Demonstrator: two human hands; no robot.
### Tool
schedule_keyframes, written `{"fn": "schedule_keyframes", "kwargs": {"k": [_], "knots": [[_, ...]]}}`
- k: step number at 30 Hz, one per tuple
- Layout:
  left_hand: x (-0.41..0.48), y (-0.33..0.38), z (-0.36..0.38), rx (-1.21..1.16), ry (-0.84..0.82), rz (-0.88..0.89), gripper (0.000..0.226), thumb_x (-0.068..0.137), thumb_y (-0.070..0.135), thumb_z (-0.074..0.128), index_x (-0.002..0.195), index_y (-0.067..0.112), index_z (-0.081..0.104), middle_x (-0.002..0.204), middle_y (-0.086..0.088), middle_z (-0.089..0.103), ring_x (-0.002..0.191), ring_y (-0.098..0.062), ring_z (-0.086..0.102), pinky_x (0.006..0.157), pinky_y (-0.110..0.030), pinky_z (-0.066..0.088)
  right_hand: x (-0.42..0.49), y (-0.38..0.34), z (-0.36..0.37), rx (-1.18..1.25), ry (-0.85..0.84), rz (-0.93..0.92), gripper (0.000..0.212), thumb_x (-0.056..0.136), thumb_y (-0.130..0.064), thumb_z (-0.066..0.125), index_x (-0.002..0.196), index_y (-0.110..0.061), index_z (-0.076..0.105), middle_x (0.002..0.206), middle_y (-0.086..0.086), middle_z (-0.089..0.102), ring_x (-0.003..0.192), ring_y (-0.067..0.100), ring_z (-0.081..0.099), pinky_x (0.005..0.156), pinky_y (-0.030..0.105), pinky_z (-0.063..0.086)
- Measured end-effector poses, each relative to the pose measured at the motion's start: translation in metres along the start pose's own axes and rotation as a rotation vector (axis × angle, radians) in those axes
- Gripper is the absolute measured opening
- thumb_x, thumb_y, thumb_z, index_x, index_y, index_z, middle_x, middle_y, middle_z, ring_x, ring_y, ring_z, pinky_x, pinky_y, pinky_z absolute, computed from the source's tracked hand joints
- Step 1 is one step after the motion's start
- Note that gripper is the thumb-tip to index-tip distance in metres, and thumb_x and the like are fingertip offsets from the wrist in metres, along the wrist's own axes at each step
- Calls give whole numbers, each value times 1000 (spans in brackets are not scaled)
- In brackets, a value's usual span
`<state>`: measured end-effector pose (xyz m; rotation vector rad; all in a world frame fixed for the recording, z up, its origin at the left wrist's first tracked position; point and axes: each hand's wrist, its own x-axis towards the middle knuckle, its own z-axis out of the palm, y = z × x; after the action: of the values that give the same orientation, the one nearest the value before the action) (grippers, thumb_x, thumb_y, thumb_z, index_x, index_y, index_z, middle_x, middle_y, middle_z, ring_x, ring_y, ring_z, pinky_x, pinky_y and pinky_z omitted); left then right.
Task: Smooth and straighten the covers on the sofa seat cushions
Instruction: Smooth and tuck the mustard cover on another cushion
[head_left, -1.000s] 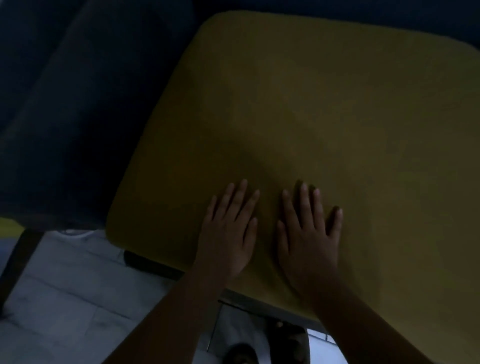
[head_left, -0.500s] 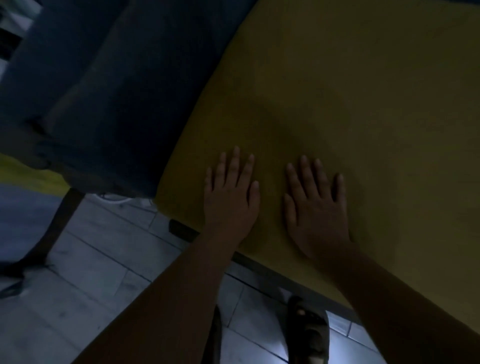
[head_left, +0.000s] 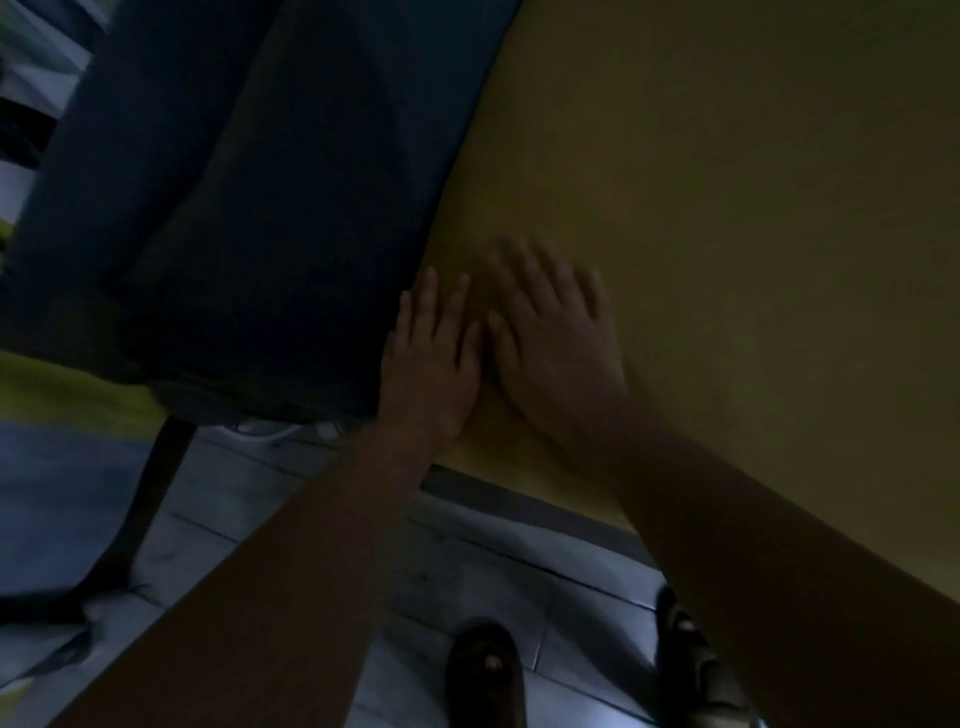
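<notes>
Seat cushion: the broad mustard-yellow fabric-covered seat cushion (head_left: 727, 208) fills the right of the view; no crease can be made out in this dim light
Neighbour: a dark blue upholstered cushion (head_left: 234, 208) is butted against its left edge
Floor: the pale grey tiled floor (head_left: 467, 561) is seen below the front edge
Right hand: the right hand (head_left: 556, 343) is laid palm-down on the yellow fabric, fingers straight and spread; nothing is gripped; its outline is blurred
Left hand: the left hand (head_left: 431, 358) is pressed flat at the front left corner, fingers straight, just beside the blue cushion; nothing is held
Feet: dark sandals (head_left: 485, 670) are planted on the tiles
Risk: fabric could be bunched into the seam between the cushions if both palms are driven leftward; the whole cushion could be dragged off square if too much weight is applied
</notes>
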<state>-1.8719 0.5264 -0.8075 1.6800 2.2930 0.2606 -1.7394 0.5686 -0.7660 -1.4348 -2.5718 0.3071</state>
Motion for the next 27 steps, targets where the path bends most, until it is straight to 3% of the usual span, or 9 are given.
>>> {"fn": "schedule_keyframes", "kwargs": {"k": [2,10,18,24,27], "knots": [[-3,-2,7,-14,-12,-29,72,86,59,-3,153,35,7,163,2,-2,149,-25,1,116,-50,19,-4,4,24,-122,-132,11,57,99,-45,12,153,-27,19,161,2,12,148,25,7,117,53,6],[-1,-2,5,-40,-61,-45,55,100,52,13,151,40,-1,161,7,-11,148,-22,-6,117,-51,14,-2,3,24,-152,-202,28,57,100,-48,8,154,-31,6,162,-1,-2,149,23,-5,118,52,0],[2,-5,-5,-138,-145,-5,55,101,51,18,152,40,1,161,8,-13,148,-21,-11,118,-51,8,-4,2,24,-143,-164,43,58,98,-51,6,154,-33,9,162,-2,5,149,21,0,118,51,4],[-41,-37,4,-216,12,163,60,98,53,12,153,30,13,162,0,3,149,-22,0,118,-47,17,-25,-3,23,-64,-99,62,56,100,-42,15,154,-26,13,162,1,9,149,20,3,119,46,6],[-77,-45,15,-234,44,138,56,100,50,9,152,29,7,162,1,-1,149,-19,-3,119,-46,16,-58,-16,26,-67,-53,-80,56,100,-40,21,153,-20,23,160,6,16,148,24,10,116,54,16]]}}
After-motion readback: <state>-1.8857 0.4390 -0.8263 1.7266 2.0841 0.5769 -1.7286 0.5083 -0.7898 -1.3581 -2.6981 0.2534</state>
